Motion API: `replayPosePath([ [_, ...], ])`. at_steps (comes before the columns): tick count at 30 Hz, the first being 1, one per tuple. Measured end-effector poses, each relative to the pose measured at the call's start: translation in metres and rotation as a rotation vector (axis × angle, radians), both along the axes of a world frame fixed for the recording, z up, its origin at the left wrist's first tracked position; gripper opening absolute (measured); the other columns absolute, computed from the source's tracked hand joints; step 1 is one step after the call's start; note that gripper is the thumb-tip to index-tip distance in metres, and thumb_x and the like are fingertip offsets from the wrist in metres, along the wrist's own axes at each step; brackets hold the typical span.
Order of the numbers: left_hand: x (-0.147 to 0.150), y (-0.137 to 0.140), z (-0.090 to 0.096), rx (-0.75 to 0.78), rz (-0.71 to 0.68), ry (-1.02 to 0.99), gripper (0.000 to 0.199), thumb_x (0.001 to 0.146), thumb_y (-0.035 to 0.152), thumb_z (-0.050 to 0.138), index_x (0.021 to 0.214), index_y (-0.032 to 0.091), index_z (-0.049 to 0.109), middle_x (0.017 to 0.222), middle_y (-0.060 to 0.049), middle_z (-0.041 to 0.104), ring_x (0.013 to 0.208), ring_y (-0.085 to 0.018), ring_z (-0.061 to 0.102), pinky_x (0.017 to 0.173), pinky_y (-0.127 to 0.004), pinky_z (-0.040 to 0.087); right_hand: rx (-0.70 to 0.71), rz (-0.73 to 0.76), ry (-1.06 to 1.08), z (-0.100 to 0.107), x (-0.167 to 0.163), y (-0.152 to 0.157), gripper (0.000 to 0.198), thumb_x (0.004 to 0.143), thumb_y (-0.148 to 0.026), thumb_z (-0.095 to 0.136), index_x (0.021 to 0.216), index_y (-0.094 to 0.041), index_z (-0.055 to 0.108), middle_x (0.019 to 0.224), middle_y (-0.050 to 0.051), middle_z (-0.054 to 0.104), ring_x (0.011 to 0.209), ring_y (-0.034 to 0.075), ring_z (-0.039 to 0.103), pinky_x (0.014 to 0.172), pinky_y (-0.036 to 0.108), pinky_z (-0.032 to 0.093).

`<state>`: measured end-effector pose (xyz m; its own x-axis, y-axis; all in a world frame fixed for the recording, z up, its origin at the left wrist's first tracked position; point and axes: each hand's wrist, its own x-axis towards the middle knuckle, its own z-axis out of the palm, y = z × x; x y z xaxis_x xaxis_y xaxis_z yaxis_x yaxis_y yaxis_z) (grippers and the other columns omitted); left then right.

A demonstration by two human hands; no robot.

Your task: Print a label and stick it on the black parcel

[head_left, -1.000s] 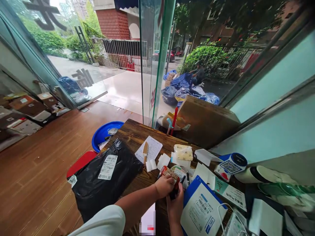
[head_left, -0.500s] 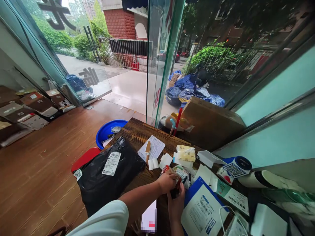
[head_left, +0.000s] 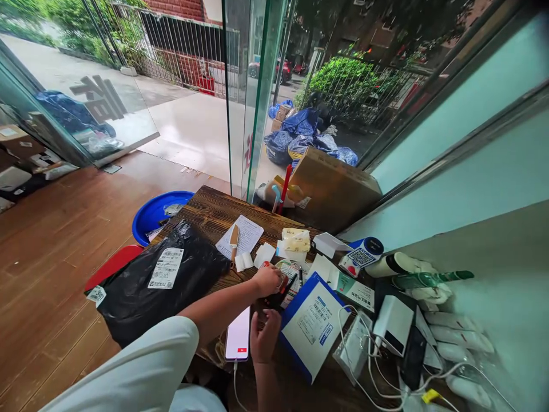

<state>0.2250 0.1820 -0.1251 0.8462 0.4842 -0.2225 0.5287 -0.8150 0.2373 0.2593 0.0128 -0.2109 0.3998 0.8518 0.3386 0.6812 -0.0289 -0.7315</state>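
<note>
The fingers of the left hand (head_left: 269,280) are curling down over the tabletop (head_left: 210,200); whether they are gripping cannot be told, since the back of the hand is hiding them. A red object (head_left: 266,264) is showing at the hand's 12 o'clock edge, and something dark (head_left: 274,301) is lying at 5 o'clock. At 6 o'clock the right hand (head_left: 265,337) is holding nothing, its thumb and forefinger standing apart.

Good handling is probably calling for gentle left-hand pressure, so that the red object is not pushing into the pen (head_left: 301,277) at 3 o'clock, while the right hand is keeping off the phone (head_left: 238,335) at 7 to 8 o'clock.

Farther out, a blue-edged envelope (head_left: 315,326) at 4 o'clock is bearing a barcode label. A black parcel (head_left: 197,269) at 9 o'clock is carrying a white label (head_left: 166,268), also barcoded; its small print is blurring. A QR code (head_left: 362,257) is facing outward at 2 to 3 o'clock. A carton (head_left: 354,292) at 3 o'clock is displaying Chinese characters, perhaps a product name. A knife (head_left: 234,237) is lying at 10 to 11 o'clock.
</note>
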Motion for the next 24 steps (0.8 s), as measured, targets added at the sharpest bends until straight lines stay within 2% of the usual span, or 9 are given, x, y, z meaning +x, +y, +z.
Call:
replayPosePath([
  [4,0.005,0.007,0.010,-0.018,-0.045,0.074,0.025,0.086,0.037,0.063,0.090,0.013,0.063,0.100,-0.007,0.065,0.097,-0.021,0.060,0.085,-0.041,0.051,-0.063,0.269,-0.117,0.002,-0.021,-0.010,0.038,0.084,-0.036,0.057,0.119,-0.022,0.056,0.116,0.014,0.049,0.103,0.030,0.051,0.085,0.050,0.050],
  [8,0.008,0.011,0.014,-0.028,-0.068,0.126,0.026,0.085,0.039,0.063,0.090,0.013,0.063,0.099,-0.007,0.064,0.096,-0.021,0.060,0.083,-0.041,0.052,-0.116,0.366,-0.177,0.004,-0.033,-0.001,0.042,0.082,-0.035,0.059,0.122,-0.025,0.058,0.132,0.015,0.038,0.116,0.035,0.043,0.093,0.057,0.044],
  [13,0.009,0.009,0.014,-0.007,-0.061,0.140,0.028,0.085,0.040,0.062,0.095,0.013,0.063,0.101,-0.007,0.064,0.096,-0.021,0.060,0.084,-0.041,0.051,-0.135,0.392,-0.187,-0.001,-0.042,0.003,0.037,0.082,-0.041,0.058,0.117,-0.028,0.062,0.140,0.013,0.029,0.120,0.037,0.037,0.094,0.058,0.043],
  [16,0.008,0.007,0.013,0.006,-0.049,0.140,0.025,0.087,0.037,0.061,0.096,0.013,0.063,0.102,-0.007,0.064,0.097,-0.021,0.060,0.084,-0.041,0.051,-0.130,0.377,-0.180,-0.004,-0.043,0.000,0.044,0.084,-0.044,0.055,0.124,-0.026,0.056,0.142,0.015,0.027,0.123,0.037,0.036,0.095,0.059,0.042],
  [20,0.007,0.007,0.014,0.002,-0.057,0.126,0.024,0.087,0.036,0.061,0.095,0.013,0.063,0.102,-0.007,0.064,0.098,-0.021,0.059,0.084,-0.041,0.051,-0.136,0.302,-0.150,-0.005,-0.031,-0.015,0.058,0.089,-0.041,0.047,0.140,-0.015,0.034,0.135,0.022,0.036,0.121,0.034,0.042,0.094,0.055,0.045],
  [24,0.006,0.009,0.016,-0.016,-0.072,0.114,0.027,0.085,0.039,0.062,0.093,0.013,0.063,0.103,-0.007,0.063,0.099,-0.022,0.059,0.084,-0.042,0.051,-0.148,0.261,-0.144,-0.003,-0.013,-0.042,0.056,0.091,-0.038,0.041,0.140,-0.013,0.030,0.121,0.020,0.050,0.109,0.032,0.050,0.089,0.054,0.047],
])
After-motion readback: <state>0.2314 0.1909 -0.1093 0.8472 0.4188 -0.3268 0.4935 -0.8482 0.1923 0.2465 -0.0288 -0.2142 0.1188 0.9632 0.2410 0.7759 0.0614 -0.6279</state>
